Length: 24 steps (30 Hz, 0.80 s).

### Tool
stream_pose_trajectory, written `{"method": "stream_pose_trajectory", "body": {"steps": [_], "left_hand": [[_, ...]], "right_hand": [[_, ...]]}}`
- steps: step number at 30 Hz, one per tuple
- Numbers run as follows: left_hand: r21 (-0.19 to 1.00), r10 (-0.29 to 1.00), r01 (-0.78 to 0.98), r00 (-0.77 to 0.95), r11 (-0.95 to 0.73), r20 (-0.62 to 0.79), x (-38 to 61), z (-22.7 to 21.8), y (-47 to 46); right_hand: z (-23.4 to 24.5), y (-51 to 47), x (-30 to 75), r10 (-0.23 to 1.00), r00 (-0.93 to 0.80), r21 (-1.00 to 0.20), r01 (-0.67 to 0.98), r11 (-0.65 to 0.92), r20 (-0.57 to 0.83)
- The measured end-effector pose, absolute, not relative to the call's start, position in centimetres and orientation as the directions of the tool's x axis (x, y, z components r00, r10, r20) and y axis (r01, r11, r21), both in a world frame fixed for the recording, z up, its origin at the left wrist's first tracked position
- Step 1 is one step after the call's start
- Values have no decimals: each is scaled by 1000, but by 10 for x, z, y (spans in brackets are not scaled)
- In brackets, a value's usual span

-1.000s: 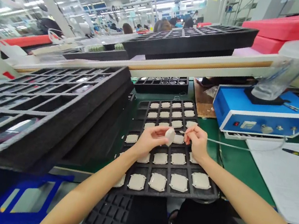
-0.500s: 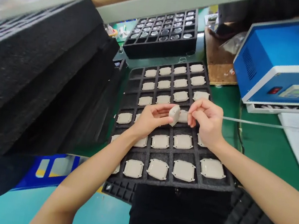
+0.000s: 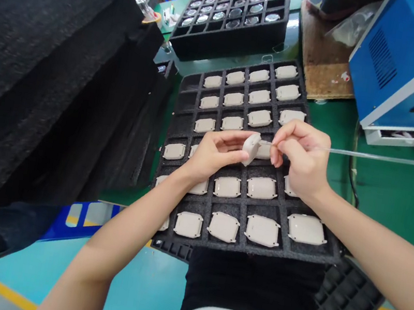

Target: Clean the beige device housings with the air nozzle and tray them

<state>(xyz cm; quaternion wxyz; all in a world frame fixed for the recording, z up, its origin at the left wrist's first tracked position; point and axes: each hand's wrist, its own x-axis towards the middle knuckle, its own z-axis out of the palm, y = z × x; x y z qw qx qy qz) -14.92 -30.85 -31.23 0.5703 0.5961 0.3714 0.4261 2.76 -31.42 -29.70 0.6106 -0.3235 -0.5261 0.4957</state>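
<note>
My left hand (image 3: 217, 154) pinches a beige watch case (image 3: 251, 149) by its rim, tilted on edge above the tray. To its right, my right hand (image 3: 302, 159) grips a thin clear tube (image 3: 375, 157) between thumb and fingertips. The tube's narrow tip points left at the watch case; whether it touches cannot be made out. Under both hands lies a black foam tray (image 3: 246, 203) with several beige watch cases (image 3: 262, 230) lying flat in its compartments. Some compartments at its left are bare. My hands hide part of the middle rows.
A blue machine (image 3: 413, 67) with a red switch stands at the right, beside a wooden board (image 3: 319, 63). Behind the tray sits a black compartment box (image 3: 225, 42) of round glassy parts. Stacked black foam (image 3: 62, 74) rises close on the left. Another person's hands show at the top.
The view has shifted, so the blue machine and rear box sit higher and further right. Both hands keep the same hold on the watch case and the tube.
</note>
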Motion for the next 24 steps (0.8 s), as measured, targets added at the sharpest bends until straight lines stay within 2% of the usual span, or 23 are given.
{"method": "stream_pose_trajectory", "body": {"steps": [24], "left_hand": [[997, 933, -48, 353, -63, 76, -148, -311, -308]], "right_hand": [[-300, -314, 28, 941, -35, -913, -255, 318, 338]]}}
